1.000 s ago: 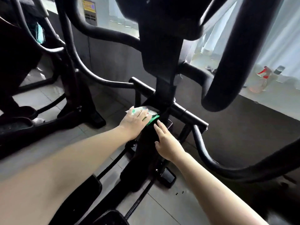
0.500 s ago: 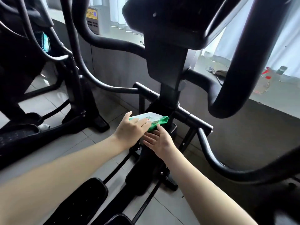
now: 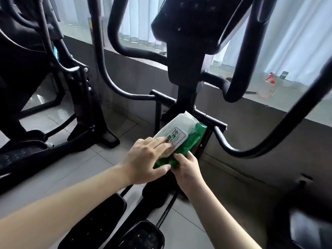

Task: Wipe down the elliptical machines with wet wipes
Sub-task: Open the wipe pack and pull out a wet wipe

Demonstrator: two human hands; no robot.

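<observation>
A green and white pack of wet wipes [image 3: 186,135] is lifted off the black elliptical machine [image 3: 185,72] in front of me, tilted with its white label flap upward. My left hand [image 3: 145,160] lies over the pack's near end, fingers on the label and thumb under the green edge. My right hand [image 3: 186,166] grips the pack's near right corner from below. The machine's centre post and crossbar [image 3: 206,117] stand just behind the pack.
A second elliptical [image 3: 45,83] stands to the left on the tiled floor [image 3: 89,159]. Two foot pedals [image 3: 100,225] lie below my arms. Curved handlebars [image 3: 287,123] arc on the right. A spray bottle [image 3: 269,85] stands on the window ledge at the right.
Both hands have lifted the wipes pack off the machine's frame and drawn it toward me. My right hand moved from beside the pack to gripping its near corner.
</observation>
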